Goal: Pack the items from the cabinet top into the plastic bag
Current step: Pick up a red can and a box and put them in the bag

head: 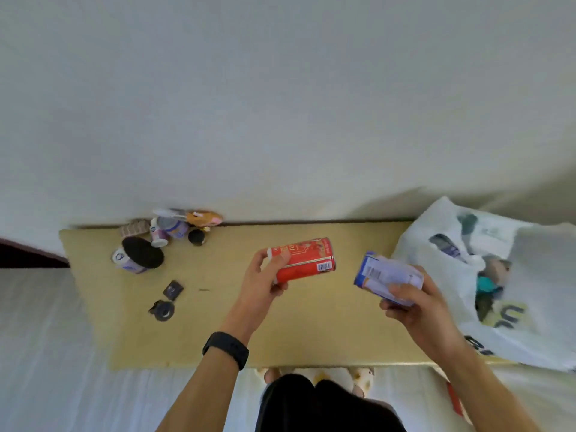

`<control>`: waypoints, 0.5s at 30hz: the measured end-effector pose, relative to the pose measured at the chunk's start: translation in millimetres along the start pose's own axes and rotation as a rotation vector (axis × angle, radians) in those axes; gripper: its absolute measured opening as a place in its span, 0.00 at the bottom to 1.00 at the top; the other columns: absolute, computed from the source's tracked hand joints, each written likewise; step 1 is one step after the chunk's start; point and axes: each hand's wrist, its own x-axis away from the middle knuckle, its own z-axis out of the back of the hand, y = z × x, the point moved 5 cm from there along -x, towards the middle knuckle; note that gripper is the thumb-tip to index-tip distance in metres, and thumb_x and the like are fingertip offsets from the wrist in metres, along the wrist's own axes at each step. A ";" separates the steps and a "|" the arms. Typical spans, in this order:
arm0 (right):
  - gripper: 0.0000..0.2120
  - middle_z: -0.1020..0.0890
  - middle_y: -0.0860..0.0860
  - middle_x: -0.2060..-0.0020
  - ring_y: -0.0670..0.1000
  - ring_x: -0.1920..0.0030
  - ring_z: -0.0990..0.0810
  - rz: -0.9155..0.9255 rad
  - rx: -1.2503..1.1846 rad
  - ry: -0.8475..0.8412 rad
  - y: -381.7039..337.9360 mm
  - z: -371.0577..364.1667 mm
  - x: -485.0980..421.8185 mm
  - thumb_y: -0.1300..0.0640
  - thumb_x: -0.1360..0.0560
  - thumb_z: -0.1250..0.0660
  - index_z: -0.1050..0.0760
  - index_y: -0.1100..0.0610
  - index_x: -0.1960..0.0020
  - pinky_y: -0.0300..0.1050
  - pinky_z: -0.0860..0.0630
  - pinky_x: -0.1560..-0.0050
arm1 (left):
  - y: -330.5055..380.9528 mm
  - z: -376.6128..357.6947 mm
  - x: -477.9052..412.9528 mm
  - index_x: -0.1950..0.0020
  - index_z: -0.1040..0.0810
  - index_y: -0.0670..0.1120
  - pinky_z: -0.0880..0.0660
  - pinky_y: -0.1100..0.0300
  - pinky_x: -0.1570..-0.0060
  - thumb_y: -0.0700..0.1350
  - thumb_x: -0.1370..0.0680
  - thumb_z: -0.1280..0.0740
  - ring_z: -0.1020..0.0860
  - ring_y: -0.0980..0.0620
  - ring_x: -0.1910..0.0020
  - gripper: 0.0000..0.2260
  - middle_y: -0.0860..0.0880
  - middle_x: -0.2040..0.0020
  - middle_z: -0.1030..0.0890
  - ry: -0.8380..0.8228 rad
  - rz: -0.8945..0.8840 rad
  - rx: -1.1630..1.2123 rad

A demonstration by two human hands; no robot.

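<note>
Both hands hold cans above the cabinet top, bag to the right.
Left hand [265,275] has its fingers curled round one end of a glossy red can [307,258], a cylinder lying sideways with the thumb on top. Right hand [411,302] has its fingers wrapped round a blurred purple-white container [386,274], which looks cylindrical and sits just beside the thin, crinkled white plastic bag [530,244]. The bag slumps open at the right end of the matte tan cabinet top [311,322], with dark items inside. At far left are a round tub with a black lid [137,257], small purple-white cans [170,229], a flat black square [173,289] and a dark tape roll [162,310]. There is a black wristband [226,349] on the left wrist.
</note>
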 end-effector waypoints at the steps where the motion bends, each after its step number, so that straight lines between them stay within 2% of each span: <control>1: 0.22 0.18 0.57 0.58 0.55 0.67 0.21 0.035 -0.060 0.016 -10.5 18.8 9.3 0.60 0.38 0.30 0.24 0.56 0.44 0.43 0.24 0.69 | 5.3 -29.7 1.4 0.38 0.25 0.50 0.27 0.58 0.61 0.59 0.32 0.22 0.21 0.53 0.57 0.27 0.46 0.50 0.17 -0.062 -0.015 -0.032; 3: 0.26 0.18 0.58 0.59 0.55 0.69 0.22 0.104 -0.193 0.040 -26.3 56.2 29.8 0.59 0.39 0.27 0.23 0.58 0.41 0.42 0.25 0.70 | 18.9 -89.7 6.2 0.40 0.23 0.53 0.28 0.58 0.63 0.56 0.32 0.22 0.22 0.51 0.59 0.23 0.47 0.50 0.16 -0.197 -0.060 -0.113; 6: 0.39 0.20 0.60 0.63 0.56 0.71 0.22 0.175 -0.361 0.075 -36.3 109.7 65.1 0.51 0.51 0.18 0.23 0.58 0.41 0.43 0.25 0.72 | 39.8 -176.8 21.5 0.43 0.21 0.56 0.28 0.54 0.61 0.57 0.35 0.23 0.22 0.48 0.60 0.22 0.50 0.53 0.15 -0.376 -0.168 -0.344; 9: 0.43 0.22 0.61 0.65 0.57 0.73 0.23 0.185 -0.438 0.151 -26.2 157.6 98.7 0.48 0.53 0.17 0.23 0.59 0.40 0.42 0.26 0.74 | 50.3 -254.8 38.4 0.44 0.21 0.59 0.23 0.57 0.61 0.52 0.32 0.21 0.19 0.53 0.60 0.19 0.54 0.54 0.15 -0.527 -0.302 -0.569; 11: 0.46 0.23 0.61 0.67 0.56 0.74 0.25 0.156 -0.459 0.222 -9.5 184.4 117.5 0.47 0.55 0.17 0.24 0.60 0.39 0.41 0.29 0.76 | 44.3 -301.4 44.9 0.44 0.22 0.60 0.20 0.60 0.58 0.50 0.30 0.21 0.18 0.56 0.55 0.19 0.55 0.52 0.17 -0.617 -0.370 -0.725; 13: 0.47 0.23 0.61 0.67 0.57 0.75 0.27 0.114 -0.474 0.278 8.8 205.4 133.3 0.47 0.57 0.16 0.23 0.60 0.40 0.42 0.31 0.77 | 28.9 -340.0 42.8 0.43 0.24 0.63 0.19 0.58 0.54 0.55 0.33 0.21 0.19 0.56 0.50 0.21 0.57 0.47 0.20 -0.656 -0.448 -0.924; 15: 0.47 0.24 0.63 0.67 0.57 0.74 0.28 0.069 -0.492 0.311 23.7 220.1 147.3 0.47 0.59 0.16 0.22 0.59 0.41 0.43 0.33 0.77 | 6.8 -369.1 36.8 0.43 0.27 0.65 0.19 0.54 0.52 0.59 0.35 0.23 0.21 0.55 0.50 0.23 0.58 0.46 0.22 -0.672 -0.487 -1.129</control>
